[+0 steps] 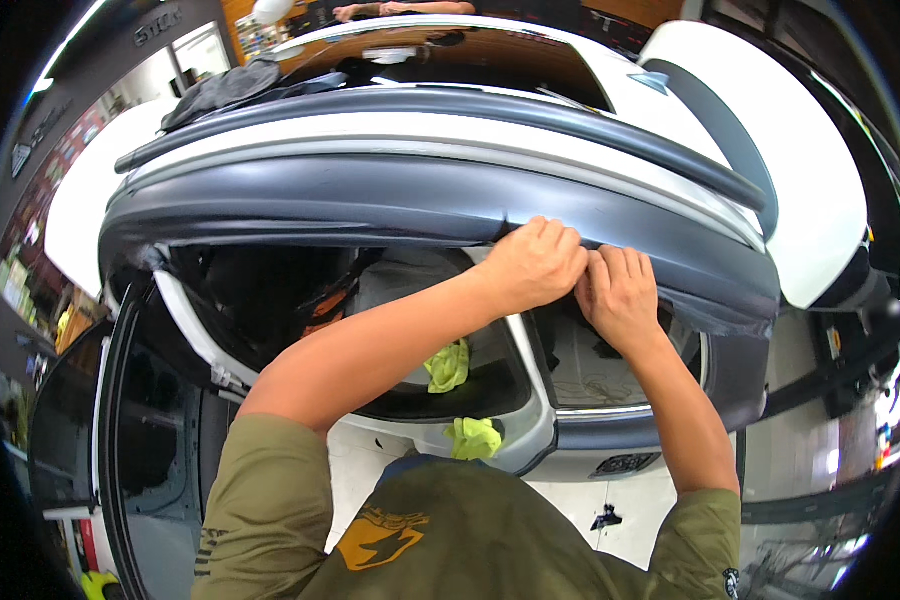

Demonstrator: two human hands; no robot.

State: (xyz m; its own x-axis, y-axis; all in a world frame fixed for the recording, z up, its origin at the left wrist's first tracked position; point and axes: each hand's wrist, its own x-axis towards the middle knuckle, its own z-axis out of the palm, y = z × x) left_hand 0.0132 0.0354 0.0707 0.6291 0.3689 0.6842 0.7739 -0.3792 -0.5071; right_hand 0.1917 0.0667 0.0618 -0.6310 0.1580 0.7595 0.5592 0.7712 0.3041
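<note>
Both of my hands meet at the lower edge of a dark grey satin wrap film (320, 195) laid along the side of a white car's roof. My left hand (538, 262) has its fingers curled over that edge, close to a small dark crease in the film. Just to its right, my right hand (620, 295) pinches the same edge with bent fingers, the two thumbs side by side. Wrinkles run along the film's lower border on the left, and a loose flap (715, 312) hangs at the right end. The thumbs and fingertips are partly hidden.
A dark roof rail (440, 103) runs above the film. Black cloth (225, 88) lies on the roof at left. Two yellow-green cloths (448, 366) rest by the car's door. An open door (160, 430) stands left. Another person's arm (405, 9) shows beyond the roof.
</note>
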